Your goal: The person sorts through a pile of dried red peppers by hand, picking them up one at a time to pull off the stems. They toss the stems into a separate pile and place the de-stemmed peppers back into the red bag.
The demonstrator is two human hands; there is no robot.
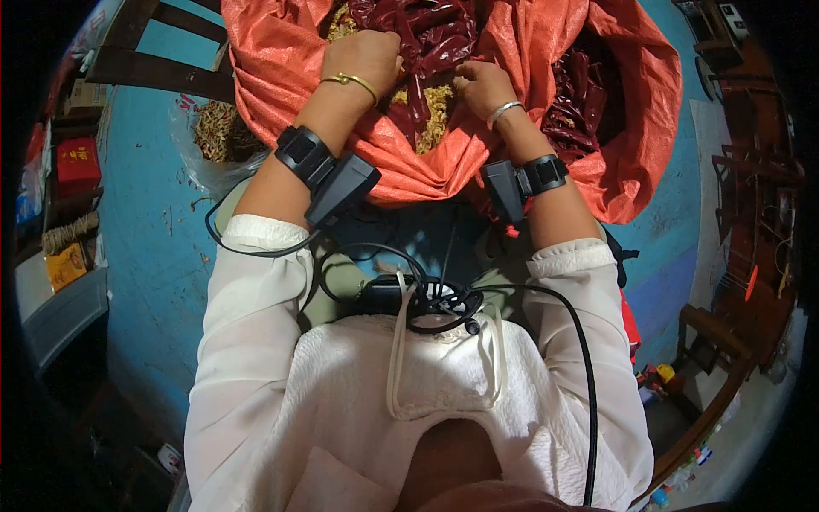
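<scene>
My left hand (365, 61), with a gold bracelet at the wrist, is closed at the left side of an open orange woven sack (461, 175). Glossy dark red dried chilies (426, 34) lie between my hands, over yellowish crumbly material (437, 111). My right hand (483, 88), wearing a silver bracelet, has its fingers curled at the chilies' right edge. What either hand's fingertips hold is too small to make out. Another orange sack (631, 175) with more red chilies (580, 98) stands to the right.
A clear plastic bag (200, 166) of brownish stalks lies on the blue floor (153, 299) at left, below a dark wooden chair (158, 72). Black cables (426, 299) lie across my lap. Wooden furniture (751, 247) lines the right side.
</scene>
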